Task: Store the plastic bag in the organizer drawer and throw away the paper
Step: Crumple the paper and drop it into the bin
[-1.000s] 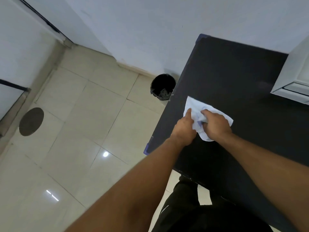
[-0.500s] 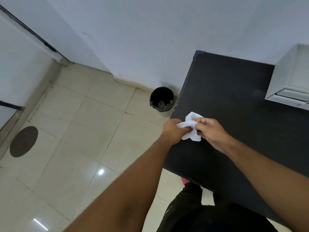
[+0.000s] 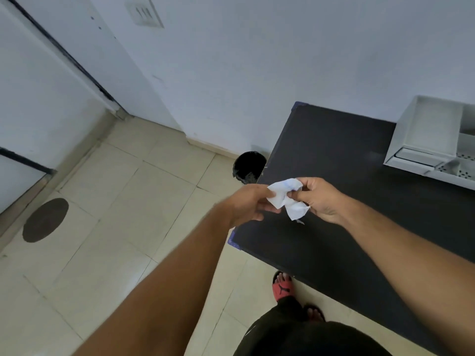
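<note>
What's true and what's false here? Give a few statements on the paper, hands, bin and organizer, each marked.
1. The left hand and right hand both hold the crumpled paper. True.
2. The paper is already in the bin. False: it is in the hands, above the table edge.
3. The bin stands on the floor beside the table. True.
4. The organizer sits on the floor. False: it sits on the table.

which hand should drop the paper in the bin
Left. The left hand pinches the crumpled paper and is nearer the black bin; the right hand, also holding it, is over the table.
</note>
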Tool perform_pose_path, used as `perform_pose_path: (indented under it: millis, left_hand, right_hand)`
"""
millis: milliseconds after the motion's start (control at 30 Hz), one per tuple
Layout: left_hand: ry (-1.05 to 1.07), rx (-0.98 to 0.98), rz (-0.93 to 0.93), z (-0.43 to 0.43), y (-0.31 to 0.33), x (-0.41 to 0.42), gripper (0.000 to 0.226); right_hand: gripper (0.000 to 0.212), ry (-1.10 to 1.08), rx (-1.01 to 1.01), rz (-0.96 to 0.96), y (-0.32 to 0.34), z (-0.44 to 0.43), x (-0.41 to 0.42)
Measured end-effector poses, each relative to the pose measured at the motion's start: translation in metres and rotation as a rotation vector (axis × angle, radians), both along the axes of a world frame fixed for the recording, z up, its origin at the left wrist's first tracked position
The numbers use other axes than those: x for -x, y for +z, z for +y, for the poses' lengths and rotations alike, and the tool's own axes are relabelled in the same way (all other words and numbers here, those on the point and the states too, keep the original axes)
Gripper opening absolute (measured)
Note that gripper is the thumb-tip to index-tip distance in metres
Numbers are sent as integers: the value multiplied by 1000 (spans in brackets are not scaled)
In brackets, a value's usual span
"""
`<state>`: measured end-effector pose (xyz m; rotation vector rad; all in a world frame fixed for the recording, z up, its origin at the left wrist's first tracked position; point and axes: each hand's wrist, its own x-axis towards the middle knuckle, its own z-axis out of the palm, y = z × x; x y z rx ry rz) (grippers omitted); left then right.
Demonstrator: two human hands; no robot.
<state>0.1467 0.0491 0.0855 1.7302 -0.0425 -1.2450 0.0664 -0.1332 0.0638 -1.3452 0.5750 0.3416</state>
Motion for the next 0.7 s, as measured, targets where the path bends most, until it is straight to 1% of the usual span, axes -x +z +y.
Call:
perform_pose_path:
  millis: [100, 167, 300, 400, 433, 500, 533, 567, 667, 700]
  left_hand:
    - [12, -98, -269, 10, 4, 25, 22]
    - [61, -149, -363, 19, 5, 40, 24]
    - [68, -230, -372, 54, 10, 59, 29]
    - [88, -240, -383, 83, 17, 69, 14]
    - [115, -238, -397, 92, 18, 70, 12]
    - [182, -236, -439, 106, 18, 69, 14]
    - [215, -238, -459, 113, 16, 67, 16]
    - [247, -243, -474, 119, 15, 65, 19]
    - [351, -259, -507, 151, 10, 49, 26]
    - [379, -263, -517, 165, 7, 40, 29]
  right_hand:
    - [15, 10, -13, 20, 2, 14, 13]
    - [9, 53, 26, 36, 1, 29, 19]
    - [7, 89, 169, 48, 4, 73, 28]
    - [7, 77, 247, 22, 13, 103, 31]
    - [11, 75, 281, 10, 15, 111, 31]
    - [18, 72, 319, 16, 17, 127, 28]
    - [17, 78, 294, 35, 18, 135, 25]
    - [17, 89, 225, 55, 19, 142, 22]
    - [23, 106, -111, 144, 22, 175, 4]
    - [24, 113, -193, 172, 23, 187, -5]
